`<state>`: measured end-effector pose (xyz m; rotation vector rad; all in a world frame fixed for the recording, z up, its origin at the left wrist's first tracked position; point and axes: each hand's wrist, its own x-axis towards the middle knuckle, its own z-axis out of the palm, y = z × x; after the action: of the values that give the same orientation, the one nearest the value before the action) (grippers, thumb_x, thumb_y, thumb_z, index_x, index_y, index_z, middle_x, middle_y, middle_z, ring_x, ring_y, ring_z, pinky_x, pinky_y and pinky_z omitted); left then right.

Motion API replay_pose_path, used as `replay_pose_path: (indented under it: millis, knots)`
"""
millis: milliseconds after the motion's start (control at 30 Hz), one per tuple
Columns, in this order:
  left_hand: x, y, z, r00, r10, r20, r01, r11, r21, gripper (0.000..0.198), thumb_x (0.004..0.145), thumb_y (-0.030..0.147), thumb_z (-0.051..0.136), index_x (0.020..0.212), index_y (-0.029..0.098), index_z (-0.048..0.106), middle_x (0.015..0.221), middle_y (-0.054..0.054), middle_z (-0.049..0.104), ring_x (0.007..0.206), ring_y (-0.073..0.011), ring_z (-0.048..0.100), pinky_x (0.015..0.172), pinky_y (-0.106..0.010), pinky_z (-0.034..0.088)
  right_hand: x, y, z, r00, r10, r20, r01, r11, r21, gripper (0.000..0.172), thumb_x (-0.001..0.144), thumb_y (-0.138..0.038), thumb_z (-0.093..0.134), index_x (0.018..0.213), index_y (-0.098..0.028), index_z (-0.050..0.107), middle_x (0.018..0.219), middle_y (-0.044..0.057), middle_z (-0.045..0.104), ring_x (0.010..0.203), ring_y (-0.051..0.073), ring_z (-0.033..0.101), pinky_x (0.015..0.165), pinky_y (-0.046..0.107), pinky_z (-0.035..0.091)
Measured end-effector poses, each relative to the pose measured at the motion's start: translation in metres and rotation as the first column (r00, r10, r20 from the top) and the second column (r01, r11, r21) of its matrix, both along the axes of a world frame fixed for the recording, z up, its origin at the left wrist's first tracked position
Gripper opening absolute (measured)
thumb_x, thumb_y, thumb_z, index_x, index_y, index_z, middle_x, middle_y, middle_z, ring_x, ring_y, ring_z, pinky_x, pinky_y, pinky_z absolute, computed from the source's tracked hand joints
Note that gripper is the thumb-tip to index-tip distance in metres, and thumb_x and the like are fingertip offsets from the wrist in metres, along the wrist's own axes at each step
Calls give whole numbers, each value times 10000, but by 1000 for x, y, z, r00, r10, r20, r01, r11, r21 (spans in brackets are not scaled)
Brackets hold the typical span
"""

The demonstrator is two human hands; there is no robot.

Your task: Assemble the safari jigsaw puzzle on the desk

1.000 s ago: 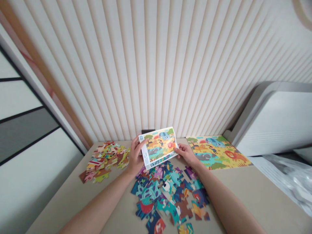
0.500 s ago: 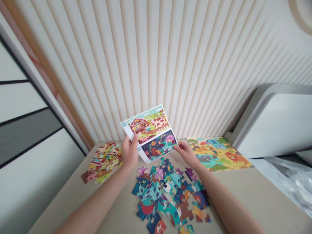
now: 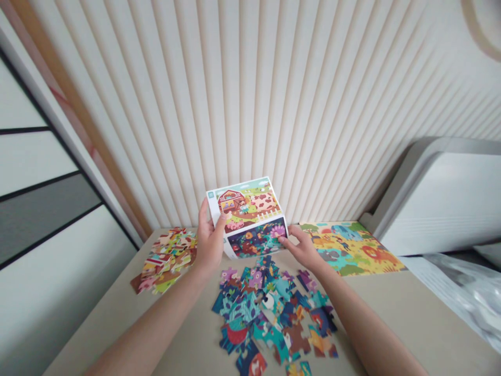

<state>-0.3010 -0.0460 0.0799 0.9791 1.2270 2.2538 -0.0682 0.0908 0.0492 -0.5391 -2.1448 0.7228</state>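
A white-edged picture sheet is held up between both hands, above the table. Its upper picture shows a red barn, a cow and a pig; the lower one is a dark blue scene. My left hand grips the sheet's left edge, thumb on the front. My right hand pinches the lower right corner, thumb over the dark picture. Below the sheet, between my forearms, lies a heap of loose dark blue and teal puzzle pieces, some overlapping. The sheet bends along its middle.
Left of my left hand is a pile of red, yellow and green puzzle pieces. An assembled animal puzzle lies at the back right of the beige table. Clear plastic wrapping sits farther right, and a pleated white panel rises behind.
The sheet has shifted slightly right and turned more level, its lower part now bent back. My left hand has moved right and opened less flat around the edge; the puzzle pieces stay put.
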Motion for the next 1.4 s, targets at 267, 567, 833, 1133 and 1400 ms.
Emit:
replay_pose_path:
  millis: [267, 567, 833, 1133, 1400]
  knots:
    - [1, -10, 7, 967, -194, -164, 168, 973, -161, 642, 928, 593, 587, 1433, 200, 527, 1462, -125, 553, 1386, -321, 483, 1126, -447, 436, -6, -6, 6, 971, -213, -113, 216, 976, 18, 326, 970, -491, 549, 821, -209, 620, 769, 17, 645, 741, 186, 587, 731, 291, 446]
    - [9, -8, -6, 939, -302, -162, 263, 939, -221, 584, 802, 522, 774, 1244, 194, 579, 1112, -95, 724, 961, -240, 716, 827, -331, 579, -5, 0, 8, 934, -290, -208, 268, 955, -128, 372, 946, -558, 554, 830, -211, 619, 754, 8, 633, 717, 177, 565, 694, 291, 456]
    - [5, -2, -9, 941, -334, 51, 336, 911, -238, 466, 824, 525, 738, 1113, 173, 640, 907, -56, 757, 719, -208, 726, 658, -307, 583, -12, 8, 0, 966, -172, -195, 124, 964, -236, 443, 892, -557, 632, 1185, -225, 609, 1157, 94, 690, 1012, 242, 643, 862, 370, 511]
    - [-6, 7, -35, 825, -341, -451, 62, 847, -528, 365, 845, 499, 669, 997, 168, 696, 801, -36, 722, 692, -197, 656, 628, -267, 486, -11, 24, -23, 953, -203, -225, 116, 930, -349, 376, 902, -625, 574, 945, -253, 600, 766, 14, 666, 740, 217, 618, 659, 316, 513]
    - [-22, 17, -63, 759, -177, -626, -220, 836, -503, 305, 917, 457, 548, 843, 191, 676, 695, -5, 663, 644, -172, 610, 627, -253, 410, -12, 31, -47, 981, -190, 47, 196, 940, -280, 312, 914, -520, 570, 951, -213, 617, 744, 0, 644, 666, 179, 587, 620, 283, 453]
